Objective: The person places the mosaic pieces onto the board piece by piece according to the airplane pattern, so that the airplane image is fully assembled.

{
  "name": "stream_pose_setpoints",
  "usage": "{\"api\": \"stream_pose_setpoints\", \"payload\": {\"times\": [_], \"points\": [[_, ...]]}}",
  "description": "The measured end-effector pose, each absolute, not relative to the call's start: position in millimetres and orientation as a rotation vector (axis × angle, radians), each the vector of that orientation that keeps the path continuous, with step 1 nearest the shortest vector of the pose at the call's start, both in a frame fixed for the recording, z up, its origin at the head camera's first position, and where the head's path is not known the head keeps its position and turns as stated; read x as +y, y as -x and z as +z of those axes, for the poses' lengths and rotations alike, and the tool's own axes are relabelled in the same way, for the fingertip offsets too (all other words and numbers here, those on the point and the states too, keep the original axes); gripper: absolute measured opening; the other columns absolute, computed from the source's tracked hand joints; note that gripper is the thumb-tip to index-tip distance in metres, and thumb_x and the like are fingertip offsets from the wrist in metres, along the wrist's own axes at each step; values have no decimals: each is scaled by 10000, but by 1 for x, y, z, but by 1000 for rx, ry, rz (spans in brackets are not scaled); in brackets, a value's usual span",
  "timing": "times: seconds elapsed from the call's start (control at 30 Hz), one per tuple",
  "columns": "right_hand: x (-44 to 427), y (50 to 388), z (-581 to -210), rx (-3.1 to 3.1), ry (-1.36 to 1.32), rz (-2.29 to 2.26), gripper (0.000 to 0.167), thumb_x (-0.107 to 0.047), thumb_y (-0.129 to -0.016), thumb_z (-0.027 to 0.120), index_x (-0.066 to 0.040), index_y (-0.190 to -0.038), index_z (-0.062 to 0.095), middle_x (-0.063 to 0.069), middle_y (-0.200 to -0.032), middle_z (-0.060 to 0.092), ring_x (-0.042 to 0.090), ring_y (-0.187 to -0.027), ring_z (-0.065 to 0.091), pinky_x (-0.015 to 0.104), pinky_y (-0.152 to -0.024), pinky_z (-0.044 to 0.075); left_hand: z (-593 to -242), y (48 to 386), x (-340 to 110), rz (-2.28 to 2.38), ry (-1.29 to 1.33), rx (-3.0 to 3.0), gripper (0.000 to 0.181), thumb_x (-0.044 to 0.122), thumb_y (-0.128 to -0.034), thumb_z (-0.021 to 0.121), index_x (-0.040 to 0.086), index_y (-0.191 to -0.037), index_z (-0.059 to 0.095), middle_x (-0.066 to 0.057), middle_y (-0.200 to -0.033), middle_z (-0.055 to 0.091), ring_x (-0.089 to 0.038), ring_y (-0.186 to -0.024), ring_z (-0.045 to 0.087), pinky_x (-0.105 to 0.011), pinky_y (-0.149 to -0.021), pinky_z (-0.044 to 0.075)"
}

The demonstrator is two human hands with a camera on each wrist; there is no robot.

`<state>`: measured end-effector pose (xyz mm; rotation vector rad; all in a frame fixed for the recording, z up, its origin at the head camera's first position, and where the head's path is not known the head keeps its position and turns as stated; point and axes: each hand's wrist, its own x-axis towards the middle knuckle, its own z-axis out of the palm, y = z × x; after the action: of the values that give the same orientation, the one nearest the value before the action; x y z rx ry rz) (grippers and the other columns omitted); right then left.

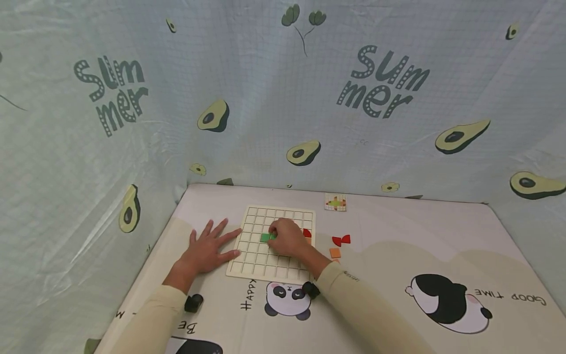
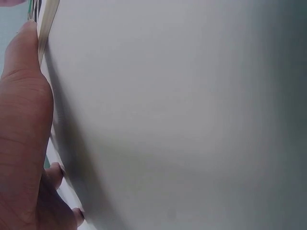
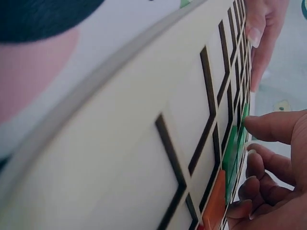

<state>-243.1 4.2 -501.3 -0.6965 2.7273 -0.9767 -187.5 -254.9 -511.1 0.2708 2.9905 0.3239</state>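
Observation:
A pale gridded board (image 1: pixel 254 209) lies on the printed tabletop. My left hand (image 1: pixel 205 250) is spread flat at its left side, thumb and forefinger touching the edge. Over the middle of the grid, my right hand (image 1: pixel 287 238) pinches a green square tile (image 1: pixel 272 236) between thumb and forefinger, low against the board. Just left of it sits another green tile (image 1: pixel 264 237). The right wrist view shows green tiles (image 3: pixel 230 153) in a row with an orange tile (image 3: pixel 214 201). A red quarter-circle piece (image 1: pixel 307 232) lies near the board's right edge; my right hand hides part of the grid.
Right of the board lie red quarter-circle pieces (image 1: pixel 341 240) and an orange square tile (image 1: pixel 335 252), with another orange piece partly behind my right sleeve. A small pattern card (image 1: pixel 335 202) lies at the back. Fabric walls (image 1: pixel 261 98) stand behind and at both sides.

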Motion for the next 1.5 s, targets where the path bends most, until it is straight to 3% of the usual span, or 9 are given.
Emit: {"api": "stream_pose_setpoints", "payload": {"times": [0.27, 0.43, 0.6, 0.83, 1.03, 1.2, 1.5], "points": [[31, 247, -497, 2678, 750, -1153, 109, -50, -941, 698, -43, -981, 799, 67, -882, 739, 110, -758, 574, 260, -695, 487, -511, 192, -255, 306, -296, 2999, 657, 603, -986, 601, 336, -1570, 462, -133, -1731, 275, -542, -1578, 193, -850, -1147, 170], [53, 244, -497, 2609, 625, -1218, 78, -90, -941, 739, -78, -936, 816, 20, -872, 756, 113, -752, 572, 245, -662, 500, -509, 189, -254, 320, -288, 2993, 659, 593, -986, 610, 325, -1570, 465, -141, -1730, 274, -548, -1576, 188, -853, -1148, 159], [77, 231, -496, 2509, 500, -1263, 70, -92, -938, 753, -88, -948, 822, 6, -886, 759, 136, -776, 625, 242, -652, 540, -510, 187, -255, 319, -275, 2994, 658, 588, -986, 610, 324, -1570, 464, -145, -1731, 270, -550, -1577, 182, -854, -1150, 150], [117, 212, -496, 2507, 466, -1191, 65, -72, -921, 760, -89, -890, 815, -6, -841, 742, 149, -747, 582, 248, -589, 497, -513, 187, -256, 314, -290, 2993, 660, 599, -987, 599, 329, -1572, 459, -142, -1733, 265, -549, -1579, 175, -854, -1149, 149], [151, 199, -500, 2534, 546, -1132, 22, -83, -886, 805, -101, -895, 816, -16, -881, 756, 133, -798, 602, 227, -649, 524, -513, 188, -255, 306, -297, 3000, 659, 591, -987, 604, 326, -1573, 458, -145, -1731, 269, -549, -1577, 184, -854, -1148, 154], [172, 188, -503, 2590, 587, -1026, 95, -127, -845, 853, -146, -925, 806, -57, -883, 716, 119, -826, 573, 204, -670, 502, -513, 188, -255, 313, -304, 3001, 659, 592, -989, 600, 323, -1573, 458, -148, -1730, 267, -552, -1576, 181, -856, -1147, 152], [184, 180, -506, 2558, 565, -1015, 253, -132, -797, 892, -121, -1009, 754, -32, -914, 660, 148, -851, 556, 210, -690, 505, -511, 187, -255, 322, -304, 2992, 659, 588, -992, 597, 312, -1575, 458, -155, -1729, 266, -557, -1575, 174, -858, -1146, 146]]}}
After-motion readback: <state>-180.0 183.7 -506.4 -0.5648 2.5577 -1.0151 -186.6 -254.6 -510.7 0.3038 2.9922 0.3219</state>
